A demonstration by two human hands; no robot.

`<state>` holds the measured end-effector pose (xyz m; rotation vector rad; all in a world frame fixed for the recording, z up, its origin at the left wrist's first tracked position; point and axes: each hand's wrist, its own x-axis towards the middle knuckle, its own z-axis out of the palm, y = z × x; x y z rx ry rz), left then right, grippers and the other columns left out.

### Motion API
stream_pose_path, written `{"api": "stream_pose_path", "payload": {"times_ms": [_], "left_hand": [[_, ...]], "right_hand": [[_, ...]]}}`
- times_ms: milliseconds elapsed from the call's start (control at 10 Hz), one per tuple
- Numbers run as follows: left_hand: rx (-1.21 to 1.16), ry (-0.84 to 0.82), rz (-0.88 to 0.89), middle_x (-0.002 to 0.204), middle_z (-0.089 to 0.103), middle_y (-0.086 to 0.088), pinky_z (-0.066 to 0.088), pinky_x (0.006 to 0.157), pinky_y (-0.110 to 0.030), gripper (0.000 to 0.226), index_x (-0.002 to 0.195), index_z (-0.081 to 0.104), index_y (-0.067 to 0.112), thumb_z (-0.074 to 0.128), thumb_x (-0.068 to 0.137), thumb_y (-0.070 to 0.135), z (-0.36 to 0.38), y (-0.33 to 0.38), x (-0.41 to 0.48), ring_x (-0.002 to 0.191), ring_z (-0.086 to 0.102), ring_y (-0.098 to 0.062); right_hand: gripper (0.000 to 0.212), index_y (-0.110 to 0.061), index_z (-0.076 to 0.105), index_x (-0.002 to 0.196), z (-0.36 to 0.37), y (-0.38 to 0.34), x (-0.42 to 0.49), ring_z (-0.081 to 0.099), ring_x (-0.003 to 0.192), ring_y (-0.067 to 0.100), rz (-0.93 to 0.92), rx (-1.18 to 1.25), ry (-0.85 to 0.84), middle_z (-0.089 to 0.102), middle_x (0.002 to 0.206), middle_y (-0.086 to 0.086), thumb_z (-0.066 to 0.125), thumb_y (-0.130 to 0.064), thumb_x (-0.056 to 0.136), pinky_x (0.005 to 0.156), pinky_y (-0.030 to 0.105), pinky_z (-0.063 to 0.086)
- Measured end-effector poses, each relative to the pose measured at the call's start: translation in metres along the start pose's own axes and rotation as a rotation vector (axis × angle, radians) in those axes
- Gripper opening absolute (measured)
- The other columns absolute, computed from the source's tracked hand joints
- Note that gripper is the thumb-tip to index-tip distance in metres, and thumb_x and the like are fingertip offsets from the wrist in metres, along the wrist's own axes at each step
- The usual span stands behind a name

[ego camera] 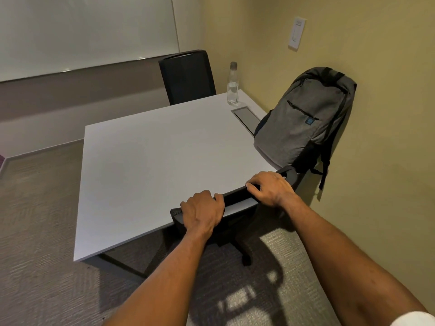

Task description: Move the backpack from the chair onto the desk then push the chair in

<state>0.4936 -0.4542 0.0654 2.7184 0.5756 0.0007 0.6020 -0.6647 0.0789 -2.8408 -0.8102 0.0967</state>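
Note:
The grey backpack (pixel 306 116) stands upright on the right side of the white desk (pixel 150 165), leaning against the yellow wall. The black chair (pixel 237 196) stands at the desk's near edge, its seat under the tabletop and its backrest top over the edge. My left hand (pixel 202 209) is shut on the left part of the chair's backrest top. My right hand (pixel 270 187) is shut on the right part of the same backrest top. Both arms reach forward from the bottom of the view.
A clear water bottle (pixel 232 84) stands at the desk's far right corner, beside a recessed cable hatch (pixel 246 117). A second black chair (pixel 188 77) is at the desk's far side. A whiteboard (pixel 82 31) hangs on the back wall. Carpet surrounds the desk.

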Motion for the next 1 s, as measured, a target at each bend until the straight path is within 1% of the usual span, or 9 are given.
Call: {"api": "stream_pose_path", "payload": {"times_ms": [100, 200, 300, 400, 500, 700, 800, 900, 1000], "left_hand": [[-0.004, 0.001, -0.006, 0.062, 0.047, 0.005, 0.036, 0.077, -0.041, 0.048, 0.073, 0.057, 0.018, 0.028, 0.097, 0.048, -0.002, 0.001, -0.003, 0.056, 0.038, -0.014], [0.013, -0.008, -0.008, 0.067, 0.052, 0.003, 0.035, 0.079, -0.041, 0.053, 0.083, 0.064, 0.016, 0.025, 0.101, 0.047, -0.003, -0.003, -0.006, 0.062, 0.046, -0.020], [0.057, -0.044, 0.008, 0.093, 0.072, -0.010, 0.038, 0.088, -0.044, 0.057, 0.099, 0.070, 0.012, 0.025, 0.105, 0.045, -0.006, -0.009, -0.009, 0.082, 0.057, -0.029], [0.128, -0.043, 0.021, 0.107, 0.074, -0.013, 0.042, 0.095, -0.047, 0.060, 0.106, 0.071, 0.011, 0.023, 0.106, 0.047, -0.012, -0.023, -0.018, 0.101, 0.065, -0.034], [0.135, -0.021, 0.030, 0.118, 0.072, -0.013, 0.042, 0.105, -0.048, 0.062, 0.118, 0.070, 0.011, 0.021, 0.108, 0.047, -0.019, -0.049, -0.027, 0.112, 0.063, -0.034], [0.039, -0.035, -0.034, 0.150, 0.057, -0.014, 0.028, 0.125, -0.050, 0.064, 0.145, 0.054, 0.011, 0.019, 0.109, 0.050, -0.045, -0.127, -0.033, 0.141, 0.049, -0.033], [-0.022, -0.073, -0.010, 0.171, 0.031, -0.011, 0.011, 0.133, -0.047, 0.066, 0.162, 0.031, 0.013, 0.019, 0.110, 0.051, -0.059, -0.166, -0.033, 0.159, 0.026, -0.028], [-0.059, -0.068, 0.008, 0.176, 0.016, -0.005, 0.002, 0.134, -0.044, 0.065, 0.166, 0.019, 0.015, 0.020, 0.111, 0.049, -0.082, -0.211, -0.028, 0.163, 0.012, -0.020], [-0.064, -0.029, 0.054, 0.177, 0.011, -0.001, -0.001, 0.134, -0.042, 0.065, 0.167, 0.013, 0.015, 0.021, 0.111, 0.048, -0.108, -0.246, -0.025, 0.164, 0.006, -0.016]], "right_hand": [[0.065, -0.019, 0.079, 0.096, -0.001, -0.004, -0.002, 0.070, 0.088, 0.018, 0.033, -0.035, 0.001, 0.078, 0.101, -0.001, 0.028, -0.059, 0.102, 0.089, 0.045, 0.057], [0.057, -0.017, 0.076, 0.100, -0.003, -0.013, -0.006, 0.069, 0.095, 0.022, 0.053, -0.099, -0.004, 0.078, 0.105, 0.004, 0.029, -0.049, 0.107, 0.095, 0.045, 0.055], [0.051, -0.017, 0.068, 0.104, -0.005, -0.024, -0.011, 0.066, 0.108, 0.025, 0.081, -0.153, -0.081, 0.076, 0.119, 0.009, 0.024, -0.043, 0.111, 0.108, 0.044, 0.049], [0.061, -0.017, 0.057, 0.150, -0.010, -0.042, -0.018, 0.051, 0.147, 0.026, 0.141, -0.128, -0.169, 0.058, 0.155, 0.009, 0.021, -0.051, 0.113, 0.132, 0.049, 0.026], [0.067, -0.019, 0.041, 0.163, -0.008, -0.074, -0.023, 0.033, 0.161, 0.023, 0.153, -0.093, -0.212, 0.042, 0.169, 0.006, 0.020, -0.058, 0.112, 0.135, 0.051, 0.009], [0.070, -0.018, 0.031, 0.168, 0.006, -0.154, -0.023, 0.023, 0.165, 0.021, 0.096, -0.075, -0.211, 0.030, 0.176, 0.004, 0.021, -0.059, 0.112, 0.137, 0.046, 0.006], [0.071, -0.017, 0.025, 0.170, 0.014, -0.191, -0.019, 0.018, 0.166, 0.020, 0.060, -0.079, -0.207, 0.023, 0.178, 0.004, 0.022, -0.058, 0.112, 0.137, 0.044, 0.005], [0.071, -0.017, 0.018, 0.171, 0.021, -0.240, -0.011, 0.012, 0.167, 0.018, 0.018, -0.048, -0.132, 0.016, 0.180, 0.002, 0.022, -0.057, 0.113, 0.137, 0.043, 0.002], [0.070, -0.018, 0.013, 0.172, 0.027, -0.281, -0.002, 0.007, 0.168, 0.016, -0.005, -0.035, -0.032, 0.008, 0.181, 0.000, 0.022, -0.055, 0.113, 0.137, 0.041, 0.000]]}}
